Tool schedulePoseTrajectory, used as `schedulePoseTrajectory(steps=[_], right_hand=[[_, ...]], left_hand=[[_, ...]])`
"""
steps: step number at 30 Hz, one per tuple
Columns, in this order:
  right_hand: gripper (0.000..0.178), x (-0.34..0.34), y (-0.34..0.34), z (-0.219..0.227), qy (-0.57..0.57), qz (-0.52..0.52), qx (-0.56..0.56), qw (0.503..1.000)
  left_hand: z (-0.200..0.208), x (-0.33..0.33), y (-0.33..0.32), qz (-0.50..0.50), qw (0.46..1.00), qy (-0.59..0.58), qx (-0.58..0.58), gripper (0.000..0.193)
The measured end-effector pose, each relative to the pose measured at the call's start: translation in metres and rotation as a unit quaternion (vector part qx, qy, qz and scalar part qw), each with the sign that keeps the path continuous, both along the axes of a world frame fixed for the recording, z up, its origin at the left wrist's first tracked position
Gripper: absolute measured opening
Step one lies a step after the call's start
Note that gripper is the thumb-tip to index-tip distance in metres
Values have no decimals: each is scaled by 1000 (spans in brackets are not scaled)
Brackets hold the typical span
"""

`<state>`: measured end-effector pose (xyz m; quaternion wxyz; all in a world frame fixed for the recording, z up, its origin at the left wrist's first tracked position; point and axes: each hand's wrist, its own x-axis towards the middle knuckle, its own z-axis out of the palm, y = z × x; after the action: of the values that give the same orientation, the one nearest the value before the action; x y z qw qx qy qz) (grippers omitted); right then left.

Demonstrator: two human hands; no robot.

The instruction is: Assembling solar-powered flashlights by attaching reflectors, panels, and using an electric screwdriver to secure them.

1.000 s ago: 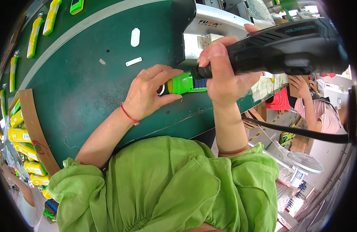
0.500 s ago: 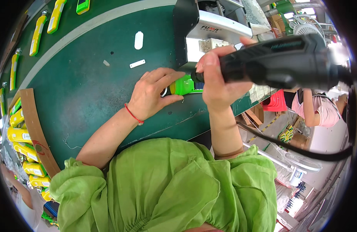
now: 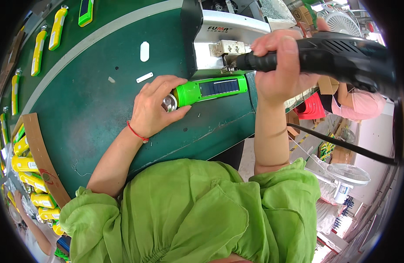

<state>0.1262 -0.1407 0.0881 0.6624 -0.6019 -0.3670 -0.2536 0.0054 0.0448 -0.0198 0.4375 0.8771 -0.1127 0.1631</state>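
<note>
A bright green flashlight [image 3: 194, 91] with a dark solar panel on its upper face lies on the green workbench. My left hand [image 3: 154, 103] grips it round the head end, thumb on the near side and fingers on the far side, with the shiny round reflector showing between them. In my right hand [image 3: 283, 72] is a black electric screwdriver [image 3: 337, 57], held level. Its nose reaches the metal pick-up slot of a silver and black screw feeder [image 3: 230, 28], just beyond the flashlight. The screwdriver's very tip is hard to make out there.
Two white plastic pieces [image 3: 144, 51] lie beyond my left hand. Yellow-green flashlights [image 3: 58, 27] stand along the far left; more are heaped behind a cardboard strip [image 3: 42, 158]. A black cable [image 3: 342, 142] hangs at right. Other people sit at right and lower left.
My right hand has moved the screwdriver right and away from the flashlight, to the feeder's slot. The flashlight's solar panel has come into full view. My left hand keeps its hold.
</note>
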Motion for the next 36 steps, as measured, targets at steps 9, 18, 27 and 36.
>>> schedulePoseTrajectory(steps=[9,18,27,36], right_hand=[[60,6,-2,-2,197,125,-13,972],[84,-71,19,-26,116,109,128,979],[74,-76,16,-43,136,106,70,983],[70,-81,18,-53,104,80,-3,991]], left_hand=[[-7,1,2,4,1000,-21,5,50],[-11,1,2,17,999,-31,4,52],[-12,-1,-1,12,1000,-18,6,51],[0,5,7,7,998,-53,24,49]])
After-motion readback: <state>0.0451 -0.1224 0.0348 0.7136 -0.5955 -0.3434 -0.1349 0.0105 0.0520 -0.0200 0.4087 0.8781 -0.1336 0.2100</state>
